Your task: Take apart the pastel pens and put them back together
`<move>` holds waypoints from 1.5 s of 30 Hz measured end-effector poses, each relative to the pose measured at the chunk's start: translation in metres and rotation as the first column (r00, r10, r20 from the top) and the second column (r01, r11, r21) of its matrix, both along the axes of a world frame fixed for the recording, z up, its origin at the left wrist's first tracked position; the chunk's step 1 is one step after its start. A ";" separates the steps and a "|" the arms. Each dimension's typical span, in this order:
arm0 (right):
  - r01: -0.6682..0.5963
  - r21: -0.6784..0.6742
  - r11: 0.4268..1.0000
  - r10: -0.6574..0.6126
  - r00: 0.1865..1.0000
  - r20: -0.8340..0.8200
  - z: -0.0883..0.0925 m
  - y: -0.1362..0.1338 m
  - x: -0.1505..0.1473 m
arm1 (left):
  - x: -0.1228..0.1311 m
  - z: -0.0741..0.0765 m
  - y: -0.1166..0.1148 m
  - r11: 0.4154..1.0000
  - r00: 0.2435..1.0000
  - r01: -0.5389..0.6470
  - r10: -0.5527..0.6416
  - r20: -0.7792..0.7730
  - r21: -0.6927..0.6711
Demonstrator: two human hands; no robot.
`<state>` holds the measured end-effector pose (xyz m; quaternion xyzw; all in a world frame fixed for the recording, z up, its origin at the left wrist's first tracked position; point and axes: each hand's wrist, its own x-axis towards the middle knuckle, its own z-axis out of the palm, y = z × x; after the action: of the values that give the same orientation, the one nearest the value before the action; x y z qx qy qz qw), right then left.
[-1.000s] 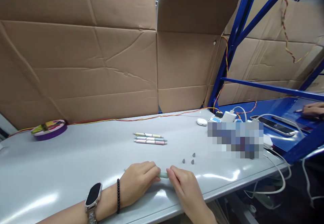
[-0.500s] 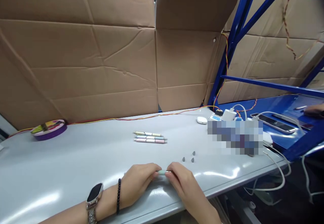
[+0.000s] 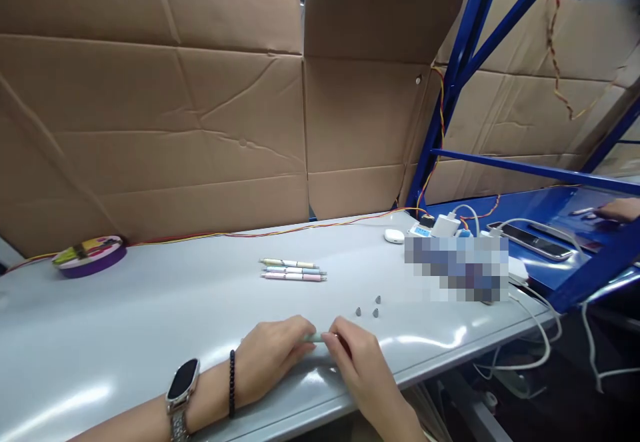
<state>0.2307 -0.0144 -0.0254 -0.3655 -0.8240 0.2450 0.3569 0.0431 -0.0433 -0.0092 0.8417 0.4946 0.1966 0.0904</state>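
A pale green pen [image 3: 314, 338] lies level between my two hands, just above the near part of the table; most of it is hidden by fingers. My left hand [image 3: 273, 355], with a watch and a black bead bracelet on its arm, is closed round one end. The fingers of my right hand [image 3: 357, 359] pinch the other end. Beyond them are three small grey cone-shaped pen tips [image 3: 376, 313], standing close together. Farther back, three pens [image 3: 293, 277] in pastel colours lie side by side.
A purple-edged round box [image 3: 93, 259] sits at the back left, by the cardboard wall [image 3: 225, 109]. At the right are a white case [image 3: 395, 236], chargers with cables, a phone [image 3: 533, 242] and a blue metal frame [image 3: 445, 115]. Another person's hand [image 3: 620, 210] shows at the far right.
My right fingers have shifted slightly on the pen, covering its silvery end. The whole view has moved a little; the loose pens and tips lie as before.
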 end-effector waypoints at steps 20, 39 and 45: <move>-0.013 -0.045 0.999 0.011 0.999 -0.032 0.005 0.002 0.003 | -0.001 -0.004 0.006 0.995 0.999 -0.022 0.024 -0.021 0.100; -0.050 -0.066 0.997 0.033 0.972 -0.232 0.000 0.002 0.008 | -0.003 -0.003 0.005 0.997 0.999 0.037 -0.035 -0.020 0.073; -0.117 0.017 0.993 0.118 0.964 -0.239 -0.003 0.003 0.008 | -0.004 -0.004 0.004 0.995 0.999 0.047 -0.048 0.010 0.084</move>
<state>0.2390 -0.0110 -0.0283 -0.2833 -0.7954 0.3069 0.4392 0.0391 -0.0396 -0.0130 0.8551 0.4653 0.2201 0.0626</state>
